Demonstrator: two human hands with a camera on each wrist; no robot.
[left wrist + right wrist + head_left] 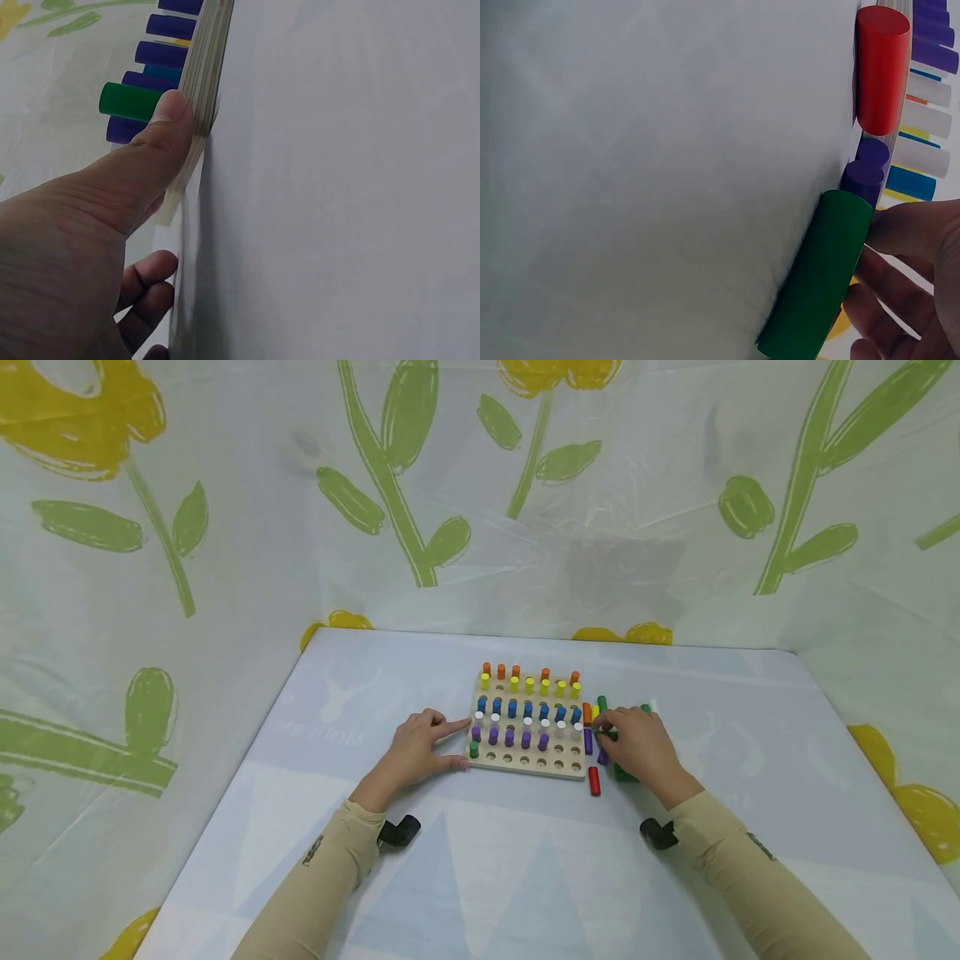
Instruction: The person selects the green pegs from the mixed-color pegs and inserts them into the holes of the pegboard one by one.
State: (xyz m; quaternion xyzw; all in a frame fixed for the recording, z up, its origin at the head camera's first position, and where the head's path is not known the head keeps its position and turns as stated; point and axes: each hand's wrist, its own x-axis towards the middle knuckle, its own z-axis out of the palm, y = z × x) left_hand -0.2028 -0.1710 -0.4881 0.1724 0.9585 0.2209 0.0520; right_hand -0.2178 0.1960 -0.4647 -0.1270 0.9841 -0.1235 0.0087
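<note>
- So your board (pixel 532 768) sits straight ahead at 12 o'clock on the surface (pixel 487 885), rows of pegs standing in it
- Going far to near you've got orange pegs (pixel 516 671), yellow pegs (pixel 530 683), blue pegs (pixel 528 709), white pegs (pixel 527 724) and purple pegs (pixel 509 738); the nearest row has just one corner green peg (pixel 474 749), at the board's 8 o'clock
- Your left hand (pixel 417 747) is at the board's 9 o'clock side, thumb and index spread apart with both tips on the edge. Thumb's right by that corner green peg
- Your right hand (pixel 637 742) is over at 3 o'clock, fingers bent, pinching a held green peg (pixel 611 736); the wrist view hides the actual grip
- Loose orange peg (pixel 587 714) and loose purple peg (pixel 588 742) lie just beside the board around 3 o'clock
- Red peg (pixel 595 781) lies between 4 and 5, near the board's corner
- One lying green peg (pixel 814 277) is at 4 o'clock, partly under your right hand in the head view
- Your sleeves (pixel 322 877) are beige
</note>
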